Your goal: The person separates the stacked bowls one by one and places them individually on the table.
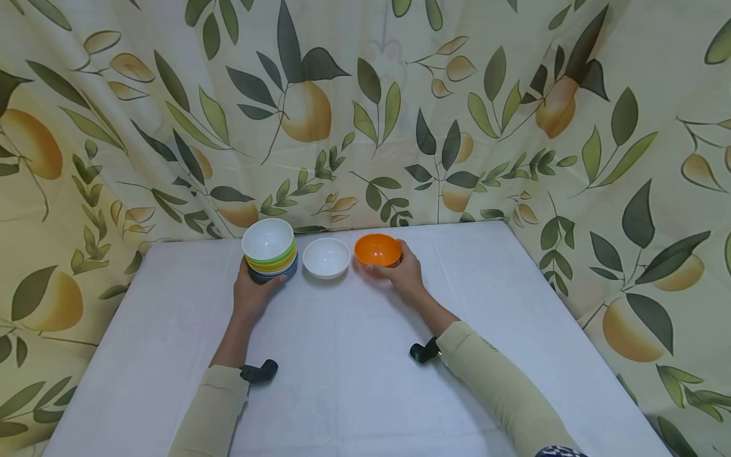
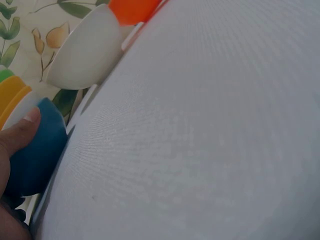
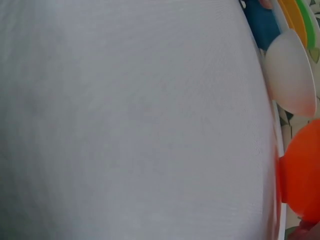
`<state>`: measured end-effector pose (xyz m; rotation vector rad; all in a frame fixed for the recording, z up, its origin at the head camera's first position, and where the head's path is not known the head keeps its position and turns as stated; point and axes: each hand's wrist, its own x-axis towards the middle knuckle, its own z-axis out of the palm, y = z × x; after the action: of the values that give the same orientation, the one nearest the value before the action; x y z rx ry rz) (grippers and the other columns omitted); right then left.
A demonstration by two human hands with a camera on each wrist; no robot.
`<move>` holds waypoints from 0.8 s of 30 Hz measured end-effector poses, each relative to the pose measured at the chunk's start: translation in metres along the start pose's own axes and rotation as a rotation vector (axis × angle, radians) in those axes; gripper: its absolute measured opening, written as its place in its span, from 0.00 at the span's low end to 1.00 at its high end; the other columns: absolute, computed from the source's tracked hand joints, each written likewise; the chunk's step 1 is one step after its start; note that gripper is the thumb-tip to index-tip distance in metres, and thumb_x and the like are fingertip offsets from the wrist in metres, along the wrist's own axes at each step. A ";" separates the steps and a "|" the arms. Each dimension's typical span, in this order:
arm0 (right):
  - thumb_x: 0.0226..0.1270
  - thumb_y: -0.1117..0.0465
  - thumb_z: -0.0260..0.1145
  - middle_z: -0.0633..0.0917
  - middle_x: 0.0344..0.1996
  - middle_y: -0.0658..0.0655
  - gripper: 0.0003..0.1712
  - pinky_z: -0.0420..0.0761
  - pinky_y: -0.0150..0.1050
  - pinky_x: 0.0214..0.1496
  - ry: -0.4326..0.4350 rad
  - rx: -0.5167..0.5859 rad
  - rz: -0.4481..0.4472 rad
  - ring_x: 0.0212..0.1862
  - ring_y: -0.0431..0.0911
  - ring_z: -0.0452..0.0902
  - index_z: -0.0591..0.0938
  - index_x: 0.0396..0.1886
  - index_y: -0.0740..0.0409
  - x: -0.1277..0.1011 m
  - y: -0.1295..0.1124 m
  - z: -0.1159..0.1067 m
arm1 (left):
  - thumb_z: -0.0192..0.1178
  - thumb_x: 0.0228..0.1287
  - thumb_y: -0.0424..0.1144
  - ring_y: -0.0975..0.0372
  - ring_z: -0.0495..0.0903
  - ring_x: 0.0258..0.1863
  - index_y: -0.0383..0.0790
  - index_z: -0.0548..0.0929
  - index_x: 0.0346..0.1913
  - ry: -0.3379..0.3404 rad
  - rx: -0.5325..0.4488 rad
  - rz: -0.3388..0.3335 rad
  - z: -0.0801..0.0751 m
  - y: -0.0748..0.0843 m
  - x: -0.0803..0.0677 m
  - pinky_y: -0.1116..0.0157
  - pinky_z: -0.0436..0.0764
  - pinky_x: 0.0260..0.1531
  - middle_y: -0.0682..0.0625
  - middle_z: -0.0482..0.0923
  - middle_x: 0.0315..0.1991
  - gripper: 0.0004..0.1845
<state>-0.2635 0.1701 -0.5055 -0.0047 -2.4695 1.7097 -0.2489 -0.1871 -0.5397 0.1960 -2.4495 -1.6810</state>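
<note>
A stack of nested bowls (image 1: 268,244) stands at the back left of the table, white on top, with green, yellow and blue rims below. My left hand (image 1: 256,293) grips the stack low down, its thumb lying across the blue bowl (image 2: 42,155). To the right of the stack a single white bowl (image 1: 326,259) sits upright, touched by neither hand. Beyond it is an orange bowl (image 1: 377,249), also upright. My right hand (image 1: 407,274) holds the orange bowl from its right side, thumb at the front and fingers behind.
A white cloth covers the table (image 1: 342,368). Right behind the table's back edge hangs a curtain (image 1: 365,184) printed with fruit and leaves. Each wrist wears a small black camera (image 1: 259,371).
</note>
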 end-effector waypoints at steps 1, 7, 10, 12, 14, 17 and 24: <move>0.57 0.60 0.84 0.78 0.66 0.62 0.48 0.74 0.53 0.74 0.001 -0.011 0.004 0.66 0.57 0.73 0.69 0.74 0.62 0.000 0.000 0.000 | 0.80 0.59 0.43 0.47 0.51 0.82 0.46 0.46 0.86 0.000 0.000 0.000 0.000 0.000 0.000 0.45 0.50 0.81 0.41 0.56 0.82 0.62; 0.56 0.61 0.83 0.73 0.72 0.66 0.56 0.72 0.56 0.75 -0.007 -0.044 0.050 0.69 0.60 0.71 0.62 0.79 0.65 -0.001 -0.002 -0.001 | 0.80 0.60 0.43 0.47 0.50 0.82 0.47 0.45 0.87 -0.002 0.002 -0.014 0.000 0.001 0.000 0.45 0.49 0.81 0.41 0.55 0.83 0.62; 0.57 0.60 0.83 0.69 0.75 0.67 0.60 0.70 0.56 0.76 -0.015 -0.057 0.070 0.71 0.60 0.69 0.57 0.82 0.66 -0.002 -0.001 -0.001 | 0.79 0.60 0.43 0.47 0.50 0.82 0.47 0.45 0.87 -0.003 0.005 -0.017 0.000 0.002 -0.001 0.45 0.49 0.81 0.41 0.55 0.83 0.62; 0.57 0.59 0.83 0.69 0.75 0.67 0.60 0.70 0.56 0.76 -0.017 -0.066 0.071 0.71 0.60 0.69 0.57 0.82 0.67 -0.002 -0.001 -0.001 | 0.79 0.60 0.43 0.47 0.50 0.82 0.47 0.45 0.87 -0.005 0.005 -0.017 -0.001 0.002 -0.002 0.46 0.49 0.81 0.42 0.55 0.82 0.62; 0.56 0.59 0.83 0.72 0.73 0.66 0.58 0.72 0.56 0.75 -0.017 -0.071 0.058 0.69 0.60 0.71 0.60 0.80 0.67 -0.002 -0.001 -0.001 | 0.79 0.60 0.43 0.47 0.50 0.82 0.47 0.45 0.87 -0.007 0.005 -0.015 -0.001 0.002 -0.003 0.45 0.49 0.81 0.41 0.55 0.82 0.62; 0.54 0.60 0.84 0.76 0.68 0.65 0.54 0.75 0.55 0.73 -0.014 -0.066 0.034 0.66 0.59 0.73 0.65 0.76 0.66 -0.002 0.000 -0.001 | 0.79 0.60 0.44 0.46 0.50 0.82 0.47 0.45 0.87 -0.010 0.003 -0.011 -0.001 0.002 -0.003 0.45 0.48 0.81 0.41 0.55 0.83 0.62; 0.54 0.59 0.84 0.76 0.68 0.66 0.55 0.75 0.55 0.72 -0.016 -0.062 0.030 0.66 0.59 0.74 0.65 0.76 0.66 -0.001 0.001 -0.004 | 0.79 0.61 0.44 0.47 0.50 0.82 0.47 0.45 0.87 -0.010 0.004 -0.005 0.000 0.002 -0.002 0.46 0.48 0.81 0.41 0.55 0.82 0.62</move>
<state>-0.2619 0.1736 -0.5048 -0.0343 -2.5459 1.6506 -0.2467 -0.1863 -0.5383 0.1949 -2.4615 -1.6833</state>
